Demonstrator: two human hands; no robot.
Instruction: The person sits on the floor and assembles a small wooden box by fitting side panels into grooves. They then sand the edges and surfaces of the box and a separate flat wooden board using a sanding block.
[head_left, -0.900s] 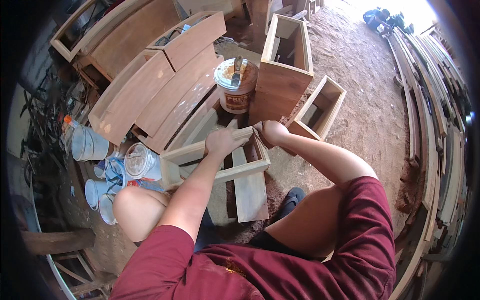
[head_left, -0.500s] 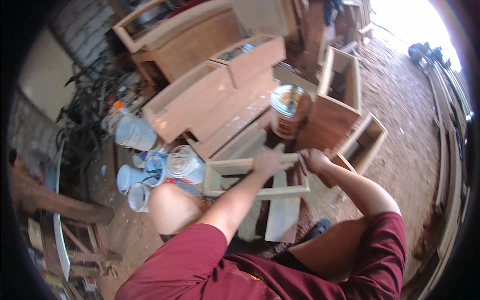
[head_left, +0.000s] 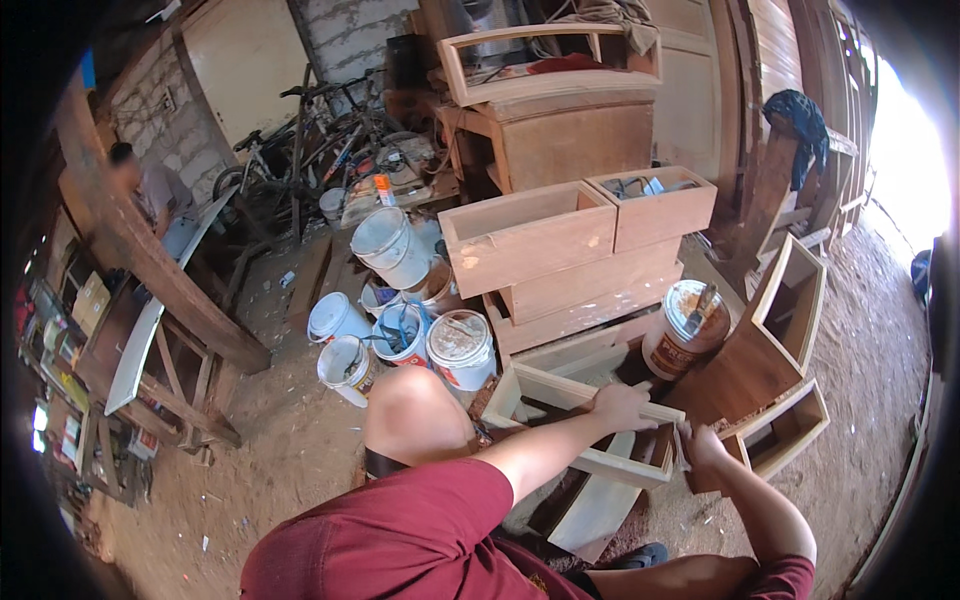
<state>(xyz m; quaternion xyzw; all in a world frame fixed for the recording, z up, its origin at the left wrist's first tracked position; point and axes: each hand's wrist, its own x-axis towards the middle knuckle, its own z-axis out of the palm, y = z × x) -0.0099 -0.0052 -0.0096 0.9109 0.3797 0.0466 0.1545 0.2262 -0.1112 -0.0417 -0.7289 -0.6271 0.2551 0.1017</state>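
A pale wooden drawer box [head_left: 625,470] tilts in front of me with its open side up. My left hand [head_left: 618,405] is closed over its far rim, near the right end. At that right end my right hand [head_left: 706,450] is closed, its fingers against the drawer's outer face. A thin pale edge shows by those fingers, too small to make out. Beneath the drawer a flat board [head_left: 595,512] slopes toward my feet. Just beyond stands a bucket [head_left: 672,350] with a brush [head_left: 702,308] on top.
More drawer boxes [head_left: 790,300] stand at right; others [head_left: 530,240] are stacked ahead. White buckets [head_left: 460,345] cluster left of my knee. A wooden post [head_left: 170,250] leans at left, near another person [head_left: 170,195] seated farther back. Bicycles [head_left: 330,150] lean by the wall.
My view has swung left and up, so the scene sits farther right and lower, and the seated person has come into view. Both hands stay at the drawer's right end.
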